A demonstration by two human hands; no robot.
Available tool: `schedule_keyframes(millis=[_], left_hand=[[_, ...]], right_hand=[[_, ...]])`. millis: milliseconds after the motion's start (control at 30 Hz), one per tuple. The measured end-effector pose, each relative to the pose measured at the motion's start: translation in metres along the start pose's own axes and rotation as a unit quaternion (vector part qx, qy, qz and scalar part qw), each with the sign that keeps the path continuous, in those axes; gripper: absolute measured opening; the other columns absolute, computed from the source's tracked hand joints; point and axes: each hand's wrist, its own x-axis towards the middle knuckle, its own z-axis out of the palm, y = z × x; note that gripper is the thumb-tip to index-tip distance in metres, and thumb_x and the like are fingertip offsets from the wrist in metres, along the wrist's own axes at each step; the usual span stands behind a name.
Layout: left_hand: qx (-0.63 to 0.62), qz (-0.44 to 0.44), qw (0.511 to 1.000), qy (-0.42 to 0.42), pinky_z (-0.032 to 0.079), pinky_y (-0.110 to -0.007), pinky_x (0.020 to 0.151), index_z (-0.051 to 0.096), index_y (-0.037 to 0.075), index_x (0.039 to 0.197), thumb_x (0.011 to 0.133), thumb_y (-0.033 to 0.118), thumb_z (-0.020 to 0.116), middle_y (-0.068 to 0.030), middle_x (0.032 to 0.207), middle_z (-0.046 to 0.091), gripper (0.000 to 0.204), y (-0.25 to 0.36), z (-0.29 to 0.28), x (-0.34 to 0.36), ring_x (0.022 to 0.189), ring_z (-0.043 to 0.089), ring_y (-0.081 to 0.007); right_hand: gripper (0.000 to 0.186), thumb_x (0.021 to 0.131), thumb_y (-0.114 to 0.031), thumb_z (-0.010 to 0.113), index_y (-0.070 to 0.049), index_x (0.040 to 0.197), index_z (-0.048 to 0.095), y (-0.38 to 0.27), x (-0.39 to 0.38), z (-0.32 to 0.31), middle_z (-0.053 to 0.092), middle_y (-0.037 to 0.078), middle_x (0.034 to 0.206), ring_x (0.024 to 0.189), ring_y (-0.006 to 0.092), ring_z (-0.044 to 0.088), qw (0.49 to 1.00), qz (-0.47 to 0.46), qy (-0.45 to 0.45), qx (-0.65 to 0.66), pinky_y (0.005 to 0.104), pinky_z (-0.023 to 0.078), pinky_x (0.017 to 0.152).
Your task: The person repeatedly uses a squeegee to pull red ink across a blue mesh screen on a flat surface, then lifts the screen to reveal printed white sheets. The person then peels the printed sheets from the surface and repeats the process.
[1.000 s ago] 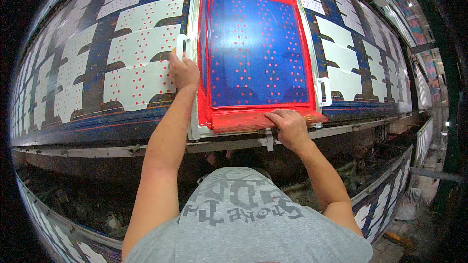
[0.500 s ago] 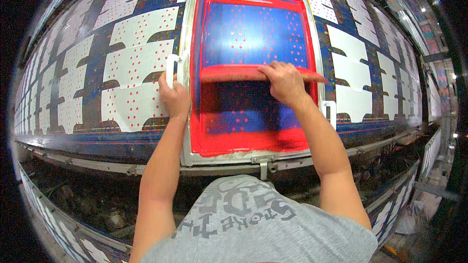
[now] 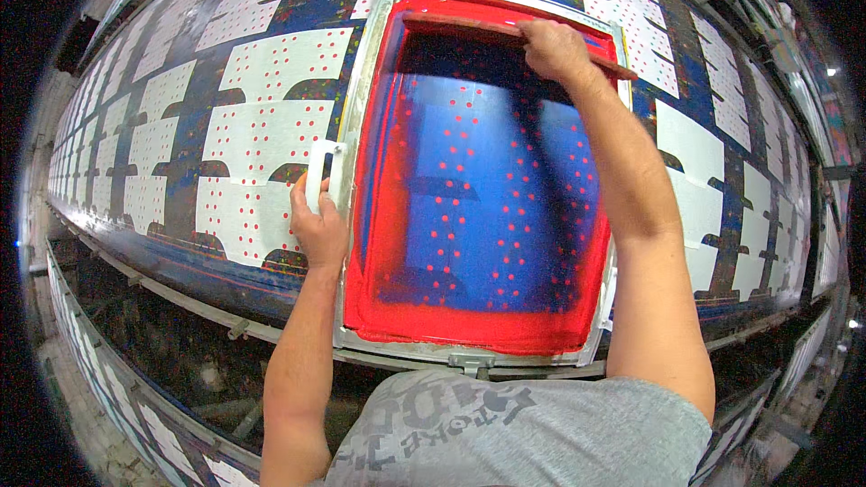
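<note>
A printing screen lies before me, its pale metal frame (image 3: 541, 358) around blue mesh (image 3: 460, 261) dotted with red. Thick red ink (image 3: 469, 329) lines the mesh borders. My left hand (image 3: 320, 230) is closed round a white handle (image 3: 316, 167) on the frame's left side. At the far end, my right hand (image 3: 555, 50) grips a long squeegee (image 3: 465, 25), coated red and lying crosswise over the mesh. The squeegee slants, its right end nearer to me. My right forearm covers part of the frame's right side.
White cut fabric panels (image 3: 266, 131) with red dots lie in rows on the long dark table (image 3: 185, 158) left of the screen. Panels (image 3: 690, 153) at right look plain white nearby. A rail (image 3: 239, 329) runs along the near edge. Further panels lie behind the screen.
My right hand has pushed the squeegee away from me, from mid-screen to the far end. My left hand stays on the handle. The whole view has shifted and tilted a little.
</note>
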Motion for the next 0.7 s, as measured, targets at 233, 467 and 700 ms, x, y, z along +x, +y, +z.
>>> schedule_keyframes(millis=[233,467,700], left_hand=[[-0.006,0.016,1.0,0.016,0.058,-0.046,0.104,0.057,-0.007,0.147,0.102,-0.001,0.059,-0.0216,0.124,0.079,0.045,-0.001,0.002,-0.001,0.115,0.077,-0.0342],[0.025,0.023,0.999,0.011,0.058,-0.045,0.103,0.058,-0.006,0.145,0.104,0.001,0.06,-0.0205,0.123,0.08,0.042,0.002,0.0,-0.001,0.116,0.077,-0.0332],[0.004,0.027,1.0,0.012,0.058,-0.045,0.102,0.061,-0.004,0.142,0.103,0.002,0.059,-0.02,0.121,0.08,0.039,-0.001,0.002,0.0,0.114,0.077,-0.0331]], right_hand=[[0.035,0.091,-0.013,0.066,-0.017,0.123,0.08,0.026,0.031,0.003,0.081,0.02,0.118,0.112,0.0413,0.078,1.0,0.001,0.026,0.001,0.057,0.062,0.098],[0.035,0.088,-0.014,0.064,-0.01,0.119,0.08,0.037,0.039,0.001,0.081,0.024,0.116,0.109,0.0449,0.078,0.999,-0.025,-0.013,0.03,0.0577,0.061,0.101],[0.042,0.09,-0.018,0.076,-0.011,0.132,0.078,0.017,0.003,-0.012,0.08,0.024,0.12,0.119,0.0427,0.075,0.993,-0.049,-0.087,0.058,0.055,0.058,0.106]])
